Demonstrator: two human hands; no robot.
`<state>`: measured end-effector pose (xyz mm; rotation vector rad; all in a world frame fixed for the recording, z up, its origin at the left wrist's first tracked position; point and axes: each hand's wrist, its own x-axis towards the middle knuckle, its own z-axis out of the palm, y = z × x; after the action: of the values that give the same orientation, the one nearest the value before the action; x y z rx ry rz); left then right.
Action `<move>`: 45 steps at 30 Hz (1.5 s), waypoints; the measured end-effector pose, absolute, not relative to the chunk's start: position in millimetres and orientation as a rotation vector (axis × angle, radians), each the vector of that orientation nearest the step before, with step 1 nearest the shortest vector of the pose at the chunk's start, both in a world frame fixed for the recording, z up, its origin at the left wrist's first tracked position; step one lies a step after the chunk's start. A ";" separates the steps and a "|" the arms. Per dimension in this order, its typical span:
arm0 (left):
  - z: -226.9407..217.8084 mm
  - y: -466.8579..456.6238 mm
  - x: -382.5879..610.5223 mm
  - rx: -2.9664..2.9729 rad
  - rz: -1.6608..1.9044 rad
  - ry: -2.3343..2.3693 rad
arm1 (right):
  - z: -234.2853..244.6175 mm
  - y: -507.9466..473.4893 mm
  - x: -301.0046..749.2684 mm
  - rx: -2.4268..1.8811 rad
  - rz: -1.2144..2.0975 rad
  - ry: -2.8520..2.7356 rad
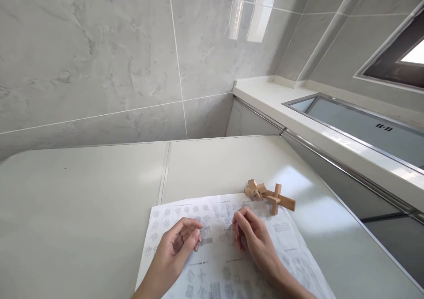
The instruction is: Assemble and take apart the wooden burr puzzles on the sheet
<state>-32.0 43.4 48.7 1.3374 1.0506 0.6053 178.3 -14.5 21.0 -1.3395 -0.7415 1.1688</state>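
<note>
Both hands rest on printed sheet [232, 263] — left hand [177, 246], right hand [253, 239]

The pale tabletop [82, 193], split by a seam [164, 171] running from 12 to 6 o'clock, carries a printed sheet [225, 263] at its 6 o'clock edge, with a wooden puzzle [274, 198] lying at the sheet's 1 o'clock corner, partly overlapping it.
</note>
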 end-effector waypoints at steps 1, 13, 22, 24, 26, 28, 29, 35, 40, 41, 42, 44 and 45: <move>48.3 43.4 -31.9 1.338 0.610 1.051 | 22.0 -14.4 179.5 -1.339 1.173 -0.719; 43.3 46.8 -35.9 1.353 0.578 1.027 | 17.0 -7.0 215.1 -0.768 1.400 -0.210; 45.6 44.0 -33.2 1.330 0.592 1.041 | 11.1 -5.5 236.2 -0.575 1.408 -0.021; 45.1 43.9 -33.0 1.332 0.598 1.042 | 9.9 -5.5 236.5 -0.572 1.406 -0.021; 44.6 43.7 -32.9 1.332 0.601 1.042 | 9.0 -5.7 236.9 -0.571 1.402 -0.034; 44.1 43.5 -32.8 1.330 0.601 1.043 | 8.4 -5.7 237.5 -0.568 1.399 -0.046; 44.0 43.5 -32.8 1.330 0.600 1.045 | 8.2 -5.6 237.8 -0.563 1.398 -0.049; 45.1 43.8 -33.0 1.342 0.594 1.042 | 8.2 -5.1 238.9 -0.507 1.403 -0.016; 46.8 44.0 -33.7 1.341 0.575 1.035 | 8.0 -5.8 240.4 -0.485 1.387 0.016; 46.9 43.9 -33.7 1.346 0.572 1.038 | 7.6 -5.9 241.0 -0.486 1.377 0.018; 46.8 43.8 -33.7 1.352 0.571 1.041 | 7.0 -6.0 241.8 -0.486 1.367 0.020; 46.3 43.5 -33.7 1.357 0.573 1.043 | 5.6 -6.0 243.7 -0.472 1.355 0.021; 45.7 43.5 -33.7 1.356 0.576 1.042 | 5.0 -6.0 244.7 -0.463 1.354 0.020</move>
<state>-33.7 43.5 45.7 1.3559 1.0422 0.5759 244.7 -6.0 5.0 -0.4626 0.0204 1.3545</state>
